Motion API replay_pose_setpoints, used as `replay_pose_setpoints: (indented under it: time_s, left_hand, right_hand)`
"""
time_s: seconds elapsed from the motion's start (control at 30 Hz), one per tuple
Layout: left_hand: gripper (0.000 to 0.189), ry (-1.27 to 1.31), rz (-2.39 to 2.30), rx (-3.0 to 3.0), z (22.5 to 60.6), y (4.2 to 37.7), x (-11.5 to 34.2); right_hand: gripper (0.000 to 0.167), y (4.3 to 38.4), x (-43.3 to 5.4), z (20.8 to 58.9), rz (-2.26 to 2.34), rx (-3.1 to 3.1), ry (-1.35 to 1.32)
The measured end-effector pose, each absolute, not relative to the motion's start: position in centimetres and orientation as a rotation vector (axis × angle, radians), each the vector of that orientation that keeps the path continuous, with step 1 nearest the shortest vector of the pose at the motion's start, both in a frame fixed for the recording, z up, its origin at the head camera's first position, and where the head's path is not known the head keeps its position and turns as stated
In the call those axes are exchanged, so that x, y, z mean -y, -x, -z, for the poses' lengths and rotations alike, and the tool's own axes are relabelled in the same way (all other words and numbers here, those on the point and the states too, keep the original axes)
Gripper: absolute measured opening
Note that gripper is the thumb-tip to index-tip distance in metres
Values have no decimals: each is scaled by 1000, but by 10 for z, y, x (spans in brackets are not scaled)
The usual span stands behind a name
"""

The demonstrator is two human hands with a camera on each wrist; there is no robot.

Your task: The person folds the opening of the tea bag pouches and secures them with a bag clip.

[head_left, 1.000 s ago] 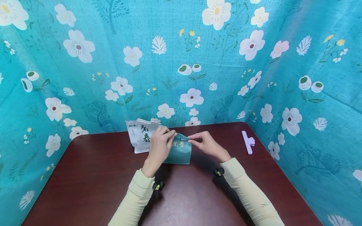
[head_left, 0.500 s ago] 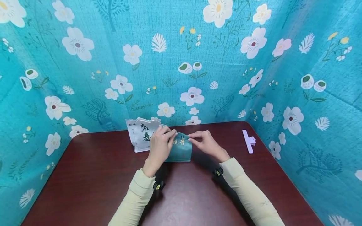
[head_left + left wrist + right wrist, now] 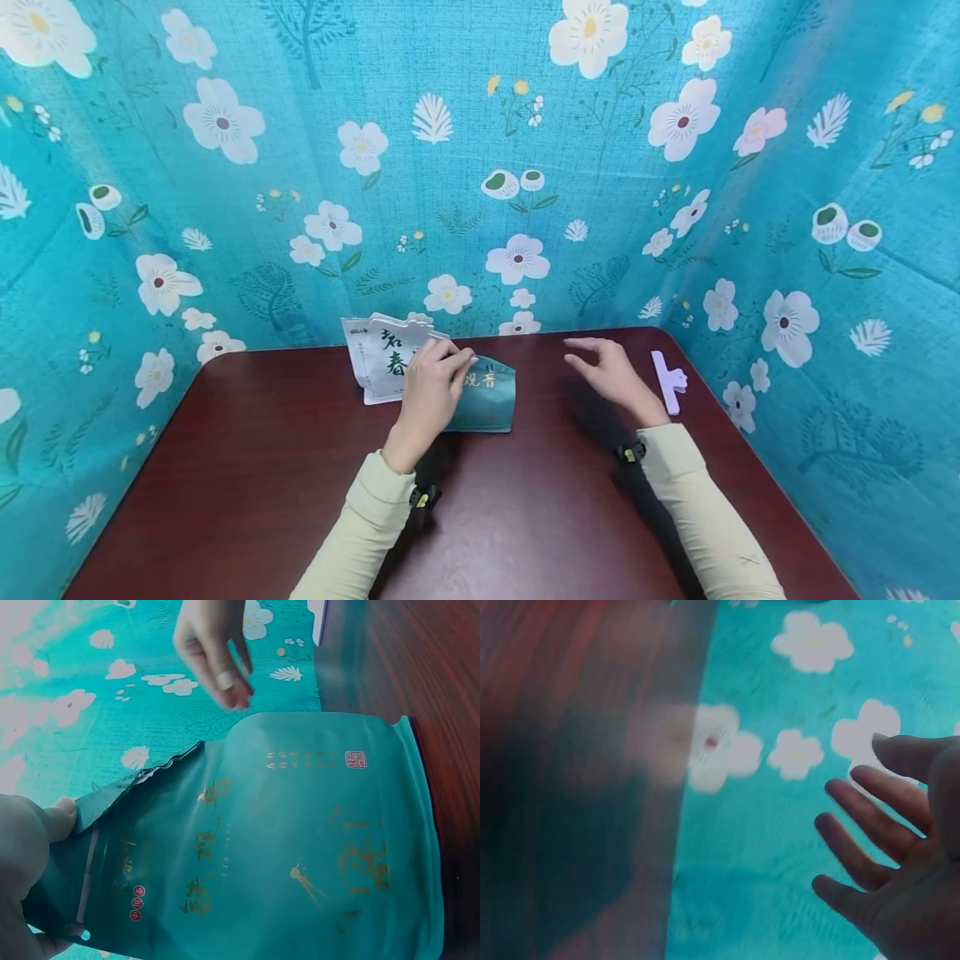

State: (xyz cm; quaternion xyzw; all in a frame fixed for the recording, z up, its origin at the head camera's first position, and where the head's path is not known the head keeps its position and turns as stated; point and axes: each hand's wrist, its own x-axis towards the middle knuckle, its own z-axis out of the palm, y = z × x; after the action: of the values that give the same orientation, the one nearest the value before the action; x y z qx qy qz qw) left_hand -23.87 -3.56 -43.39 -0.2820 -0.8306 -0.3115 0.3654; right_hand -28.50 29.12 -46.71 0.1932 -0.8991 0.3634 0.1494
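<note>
A green foil tea bag (image 3: pixel 487 404) with gold characters stands on the table, its top edge folded over at one corner. My left hand (image 3: pixel 432 383) pinches that top edge between thumb and fingers, as the left wrist view shows on the bag (image 3: pixel 315 847). My right hand (image 3: pixel 611 375) is in the air to the right of the bag, its fingers spread and holding nothing. In the right wrist view the right hand (image 3: pixel 885 840) appears with separated fingers. Nearest to it lies a pale purple clip (image 3: pixel 667 382) on the table.
A white bag (image 3: pixel 378 358) with green characters stands behind my left hand, partly hidden by it. The dark red table (image 3: pixel 262 458) meets a teal flowered cloth (image 3: pixel 450 208) at its back and sides.
My right hand has let go of the green bag's top edge and moved right, towards the clip. My left hand keeps its grip on the bag.
</note>
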Motion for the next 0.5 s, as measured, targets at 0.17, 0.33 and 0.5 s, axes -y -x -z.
replay_pose_setpoints:
  time_s: [0.17, 0.33, 0.5]
  left_hand:
    - [11, 725, 805, 2143, 434, 239, 35]
    - [11, 732, 812, 2142, 435, 238, 35]
    - [11, 730, 805, 2134, 438, 238, 37]
  right_hand:
    - [40, 281, -329, 477, -953, 2667, -435]
    - [42, 279, -364, 486, -833, 2694, -233]
    - [51, 278, -392, 487, -745, 2776, 3]
